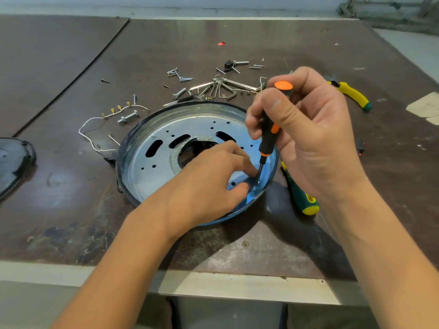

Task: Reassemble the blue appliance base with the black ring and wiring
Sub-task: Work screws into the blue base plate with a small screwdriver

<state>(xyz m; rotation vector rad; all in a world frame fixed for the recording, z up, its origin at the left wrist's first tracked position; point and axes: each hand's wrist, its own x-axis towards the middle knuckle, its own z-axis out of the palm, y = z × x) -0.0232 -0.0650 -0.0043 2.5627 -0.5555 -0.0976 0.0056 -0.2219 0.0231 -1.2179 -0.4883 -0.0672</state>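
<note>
**A:** Where does everything sit, starting from my left?

**B:** The white wiring lies loose on the desk, not yet fitted. Just beside it to the right is the blue base, lying flat with the black ring around its rim.

**A:** And the hands?

**B:** The left hand reaches into the base, its grip pinching the tip of the screwdriver near the right-hand rim. I cannot tell whether a screw sits between those fingertips. The right hand has its grip wrapped round the black-and-orange handle, with the tool standing almost upright.

**A:** How do I do this turn well?

**B:** I'd keep the blade in line with the hole, press lightly down, and twist from the right fingers rather than the wrist. Let the left fingers only guide, and ease them away once the thread bites. On thin metal, stop when it is snug.

**A:** Are there spares?

**B:** Loose screws and keys lie beyond the base. A green screwdriver lies just right of it.
</note>
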